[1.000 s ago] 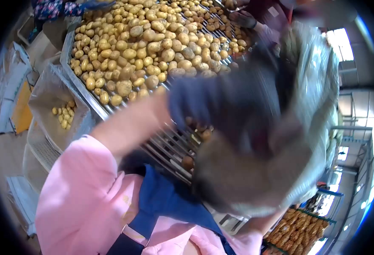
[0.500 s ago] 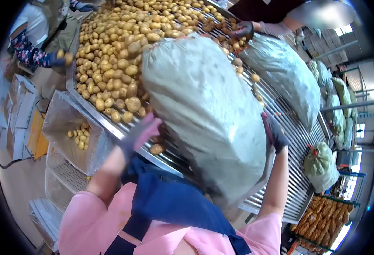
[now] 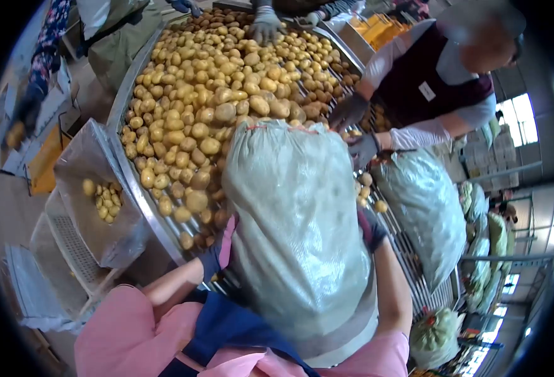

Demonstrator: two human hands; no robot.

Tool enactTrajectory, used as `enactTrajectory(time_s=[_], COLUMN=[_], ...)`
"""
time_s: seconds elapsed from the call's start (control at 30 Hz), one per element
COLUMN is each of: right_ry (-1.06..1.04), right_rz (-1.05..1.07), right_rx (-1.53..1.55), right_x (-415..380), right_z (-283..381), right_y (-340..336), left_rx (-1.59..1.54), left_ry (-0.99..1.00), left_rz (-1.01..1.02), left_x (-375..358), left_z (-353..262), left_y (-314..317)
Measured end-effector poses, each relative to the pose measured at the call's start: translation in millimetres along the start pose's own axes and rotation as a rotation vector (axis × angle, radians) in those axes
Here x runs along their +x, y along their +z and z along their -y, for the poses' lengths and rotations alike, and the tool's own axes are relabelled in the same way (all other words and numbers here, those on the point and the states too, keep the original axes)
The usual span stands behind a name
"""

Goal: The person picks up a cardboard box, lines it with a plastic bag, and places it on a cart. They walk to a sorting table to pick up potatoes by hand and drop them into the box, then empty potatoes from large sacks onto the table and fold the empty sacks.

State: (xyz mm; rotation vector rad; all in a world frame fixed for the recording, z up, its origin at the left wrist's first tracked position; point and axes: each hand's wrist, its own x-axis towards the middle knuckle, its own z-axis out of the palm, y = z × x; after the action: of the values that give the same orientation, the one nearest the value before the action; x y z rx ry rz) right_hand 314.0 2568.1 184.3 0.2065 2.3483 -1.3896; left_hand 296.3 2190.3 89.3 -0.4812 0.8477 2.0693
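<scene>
A large pale-green woven sack (image 3: 296, 239) lies on the metal roller table in front of me, its mouth end pointing away toward a heap of potatoes (image 3: 195, 100). My left hand (image 3: 218, 254), in a grey and pink glove, grips the sack's left side. On the opposite side my right hand (image 3: 372, 227), gloved too, holds the sack, with its fingers partly hidden behind the bulge. Potatoes lie right against the mouth of the sack. What is inside it is hidden.
A second full sack (image 3: 420, 210) lies to the right on the rollers, beside a co-worker's gloved hands (image 3: 362, 147). A plastic-lined crate (image 3: 88, 163) with some potatoes stands at the left. A tied green sack (image 3: 435, 338) is at lower right. Other people's gloved hands are at the far end.
My view has shifted. The sack now lies straighter in front of me, with both hands against its sides; my left hand has closed in on it. The co-worker on the right has leaned in.
</scene>
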Motion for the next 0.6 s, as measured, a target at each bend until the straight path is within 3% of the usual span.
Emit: enactTrajectory(time_s=[0.03, 0.07, 0.1, 0.13, 0.17, 0.2, 0.23, 0.27, 0.3, 0.33, 0.37, 0.4, 0.43, 0.47, 0.5, 0.53, 0.57, 0.6], right_ry=[0.024, -0.197, -0.402, 0.104, 0.054, -0.169, -0.372, 0.224, -0.015, -0.100, -0.258, -0.399, -0.252, -0.087, -0.172, -0.139, -0.101, -0.080], right_rz=[-0.109, -0.093, -0.071, -0.110, -0.298, -0.450, -0.689, -0.814, -0.996, -1.276, -1.302, -1.288, -1.415, -1.482, -1.454, -1.600, -1.688, -1.758], right_rx=[0.054, -0.162, -0.365, -0.304, -0.485, -1.119, -1.049, -0.852, -0.972, -0.778, -0.270, 0.244, -0.224, -0.696, -0.679, -0.965, -0.694, -0.419], right_x=[-16, -34, -62, -101, -143, -196, -225, -271, -304, -337, -367, -398, -434, -446, -437, -461, -449, -430], right_z=[27, 9, -10, 10, 18, -17, 17, 9, 21, 5, 7, 9, -12, -12, 13, -12, 5, 23], right_y=[6, -3, -10, -10, -8, -12, 3, 7, 19, 30, 42, 58, 72, 89, 107, 111, 122, 126], left_rx=[0.016, 0.032, 0.125, 0.116, 0.204, 0.293, 0.628, 0.928, 1.038, 0.847, 1.326, 0.923, 0.895, 0.953, 1.149, 1.342, 1.353, 0.939], left_ry=[0.006, 0.004, 0.143, 0.117, -0.008, -0.134, 0.463, 1.091, 1.163, 0.593, 0.411, 0.793, 0.724, 0.393, 0.180, -0.035, -0.048, 0.114], left_rz=[0.061, 0.114, 0.245, 0.229, 0.295, 0.365, 0.676, 0.960, 1.177, 1.216, 1.324, 1.270, 1.332, 1.465, 1.465, 1.452, 1.467, 1.435], left_x=[11, 18, 45, 35, 28, 20, 12, -3, -57, -82, -123, -138, -141, -142, -140, -141, -142, -138], left_z=[6, 16, 59, 73, 73, 72, 82, 86, 17, 20, -41, -17, -2, -4, -7, -7, 3, 15], left_y=[0, 1, -10, 12, 48, 81, 109, 130, 180, 201, 245, 252, 255, 261, 260, 257, 251, 241])
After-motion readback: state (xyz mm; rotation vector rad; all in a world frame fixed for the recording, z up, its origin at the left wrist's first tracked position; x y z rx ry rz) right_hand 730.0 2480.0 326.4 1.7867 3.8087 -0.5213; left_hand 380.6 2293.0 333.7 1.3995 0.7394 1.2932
